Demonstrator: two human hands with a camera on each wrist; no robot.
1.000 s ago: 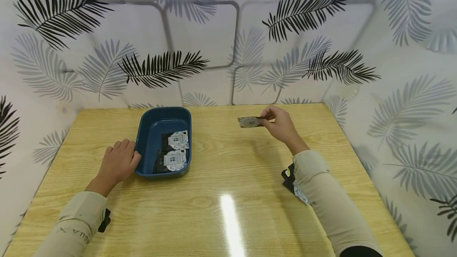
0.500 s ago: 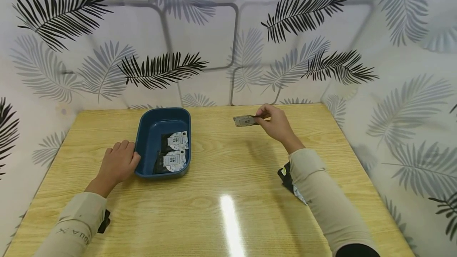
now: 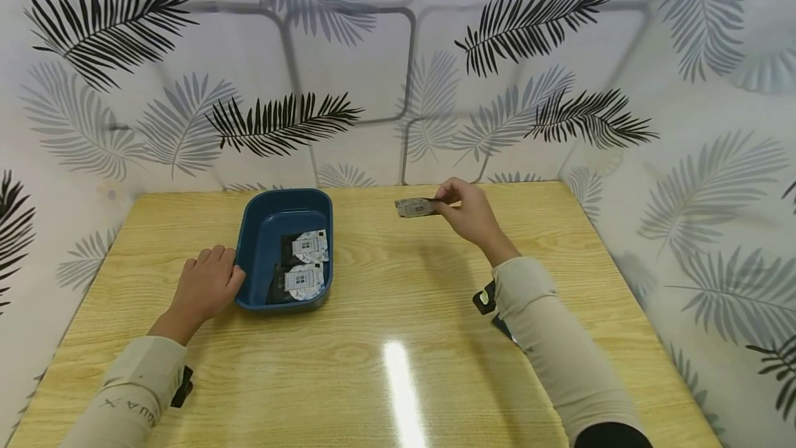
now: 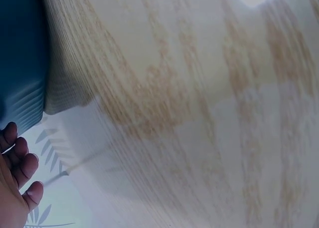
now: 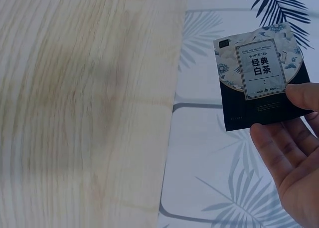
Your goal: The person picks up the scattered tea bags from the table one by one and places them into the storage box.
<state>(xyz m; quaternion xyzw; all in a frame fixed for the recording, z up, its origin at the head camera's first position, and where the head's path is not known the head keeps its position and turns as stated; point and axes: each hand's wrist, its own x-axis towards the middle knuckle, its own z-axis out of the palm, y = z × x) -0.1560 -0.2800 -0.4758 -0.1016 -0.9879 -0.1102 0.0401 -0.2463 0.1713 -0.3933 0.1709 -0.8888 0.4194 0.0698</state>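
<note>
My right hand (image 3: 468, 211) pinches a white tea sachet (image 3: 415, 207) between thumb and fingers, above the back of the table. In the right wrist view the sachet (image 5: 261, 76) shows a pale floral top, a framed label reading WHITE TEA and a black lower part. My left hand (image 3: 208, 282) grips the left rim of a blue tub (image 3: 255, 254); in the left wrist view its curled fingers (image 4: 27, 168) lie by the tub's outer wall. Inside the tub lie two similar sachets, an upper sachet (image 3: 309, 246) and a lower sachet (image 3: 303, 281).
Another packet (image 3: 501, 325) lies on the wooden table (image 3: 373, 365), mostly hidden under the right sleeve (image 3: 560, 351). Black devices sit by both cuffs. A leaf-patterned covering (image 3: 373, 88) stands behind the table and at its sides.
My right hand has moved left with the sachet, closer to the tub. The right sleeve now covers more of the packet on the table. Left hand and tub stay put.
</note>
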